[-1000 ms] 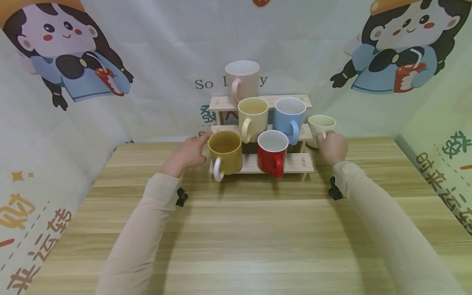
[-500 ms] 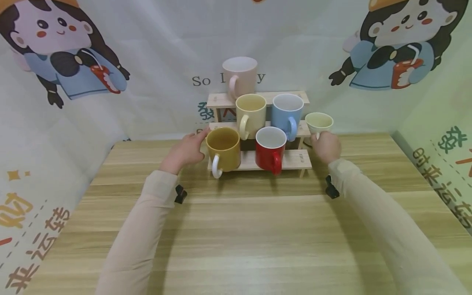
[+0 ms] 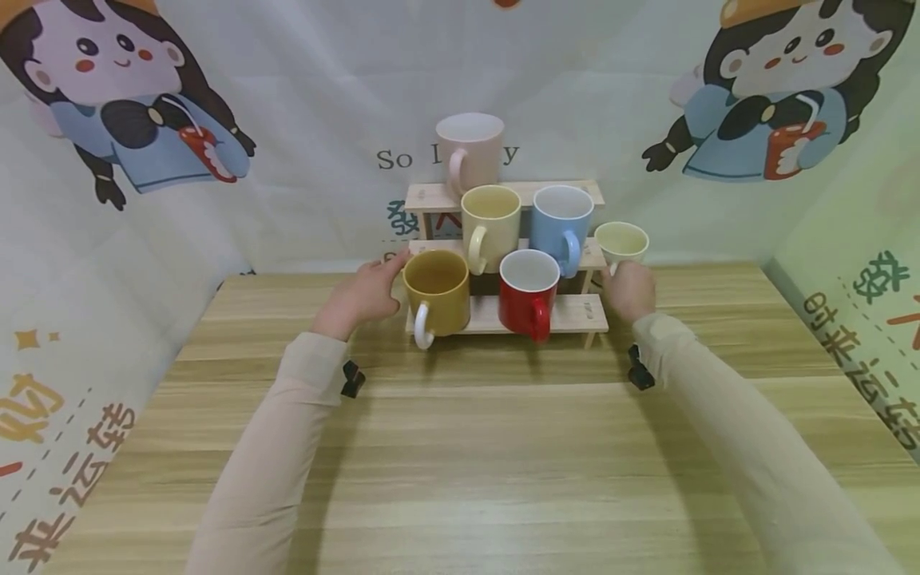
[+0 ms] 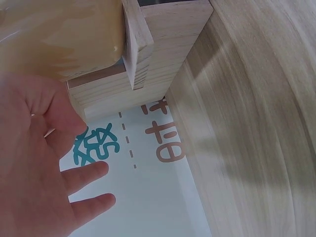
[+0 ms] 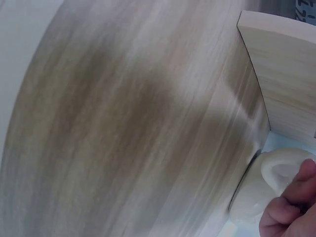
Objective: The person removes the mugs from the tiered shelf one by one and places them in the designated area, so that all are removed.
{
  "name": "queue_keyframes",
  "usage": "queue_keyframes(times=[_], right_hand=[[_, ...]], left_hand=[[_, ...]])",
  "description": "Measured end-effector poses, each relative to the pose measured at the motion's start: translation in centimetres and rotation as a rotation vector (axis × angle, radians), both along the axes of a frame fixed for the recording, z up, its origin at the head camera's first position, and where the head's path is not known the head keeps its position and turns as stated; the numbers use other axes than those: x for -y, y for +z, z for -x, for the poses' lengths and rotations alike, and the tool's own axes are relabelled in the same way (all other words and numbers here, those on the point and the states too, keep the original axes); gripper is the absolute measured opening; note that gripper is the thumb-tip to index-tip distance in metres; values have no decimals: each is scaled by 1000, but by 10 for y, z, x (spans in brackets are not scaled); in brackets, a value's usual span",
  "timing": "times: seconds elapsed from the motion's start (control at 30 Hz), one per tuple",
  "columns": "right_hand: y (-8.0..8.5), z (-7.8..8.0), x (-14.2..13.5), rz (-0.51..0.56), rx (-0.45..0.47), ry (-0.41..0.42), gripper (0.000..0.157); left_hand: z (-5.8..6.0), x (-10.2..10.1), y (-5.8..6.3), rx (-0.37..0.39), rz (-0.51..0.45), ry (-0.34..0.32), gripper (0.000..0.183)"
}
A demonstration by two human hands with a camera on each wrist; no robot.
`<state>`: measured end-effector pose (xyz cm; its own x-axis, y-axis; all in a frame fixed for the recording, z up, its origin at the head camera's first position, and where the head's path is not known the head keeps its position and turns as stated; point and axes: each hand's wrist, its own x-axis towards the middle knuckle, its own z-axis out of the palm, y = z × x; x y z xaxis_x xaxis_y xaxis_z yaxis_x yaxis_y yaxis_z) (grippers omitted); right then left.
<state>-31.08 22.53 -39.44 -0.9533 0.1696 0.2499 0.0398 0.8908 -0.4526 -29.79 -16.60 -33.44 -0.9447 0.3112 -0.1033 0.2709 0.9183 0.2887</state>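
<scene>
A three-tier wooden rack (image 3: pixel 575 313) stands at the back of the table, holding several mugs. My left hand (image 3: pixel 362 297) is at its left side, the index fingertip touching the middle shelf's end beside a mustard mug (image 3: pixel 436 299). The left wrist view shows two other fingers (image 4: pixel 91 205) straight and apart. My right hand (image 3: pixel 628 289) pinches the handle of a small cream mug (image 3: pixel 622 241), upright just right of the rack. In the right wrist view, the cream mug's handle (image 5: pixel 276 170) meets my fingertips; much of that hand lies outside the view.
A red mug (image 3: pixel 528 295) shares the lowest shelf with the mustard one. Pale yellow (image 3: pixel 490 231) and blue (image 3: pixel 559 228) mugs occupy the middle shelf, and a pink mug (image 3: pixel 474 156) the top. Behind the rack hangs a printed cloth (image 3: pixel 323 120). Wooden tabletop (image 3: pixel 474 463) spreads in front.
My right hand has moved a little to the left, and the cream mug has shifted slightly towards the rack. My left hand keeps its place. The head view has tilted slightly.
</scene>
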Motion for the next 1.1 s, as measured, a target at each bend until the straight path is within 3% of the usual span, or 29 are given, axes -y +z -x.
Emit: queue_keyframes(times=[0.23, 0.4, 0.57, 0.8, 1.1], right_hand=[[5, 2, -4, 95, 102, 79, 39], [12, 1, -11, 124, 146, 124, 46], [21, -2, -20, 68, 92, 129, 54], [37, -3, -30, 5, 94, 138, 47], [76, -3, -29, -65, 86, 184, 42]], left_hand=[[-2, 1, -1, -5, -23, 4, 90], [-1, 1, -2, -7, -34, 2, 90], [-1, 0, 0, 2, -28, 6, 92], [-2, -1, 0, 6, -19, 3, 90], [0, -2, -1, 12, -23, 16, 91]])
